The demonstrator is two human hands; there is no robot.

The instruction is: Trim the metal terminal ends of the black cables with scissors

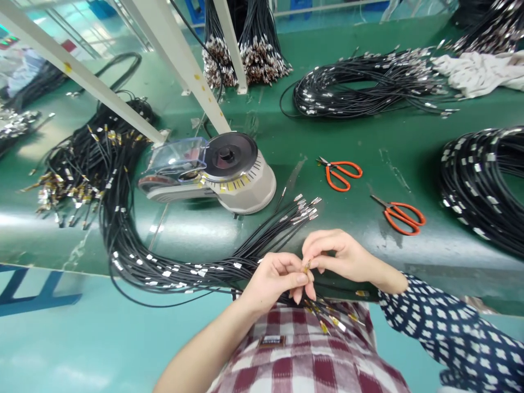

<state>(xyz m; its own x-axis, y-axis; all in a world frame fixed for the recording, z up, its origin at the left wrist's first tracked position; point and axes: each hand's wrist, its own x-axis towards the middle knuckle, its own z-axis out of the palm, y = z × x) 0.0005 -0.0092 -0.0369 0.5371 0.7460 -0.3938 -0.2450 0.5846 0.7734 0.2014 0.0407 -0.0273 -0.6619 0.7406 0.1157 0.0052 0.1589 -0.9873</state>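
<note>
My left hand (276,281) and my right hand (333,254) meet at the table's front edge, fingertips pinched round a small yellow-tipped cable end (306,267). Thumb and fingers are pressed together on both hands. Below them, several black cable ends with yellow and white tips (324,326) hang over the checked apron. A bundle of black cables (172,273) with white labels runs along the front edge to the left of my hands. Its silver ends (303,210) lie just above my hands on the green table (327,139).
A round tape dispenser (245,180) stands behind the bundle. Two orange-handled scissors (344,173) (403,217) lie at the right. Coiled cables (478,185) are at far right, another coil (356,90) behind. Yellow-tipped cables (77,169) lie left, near white metal posts (184,60).
</note>
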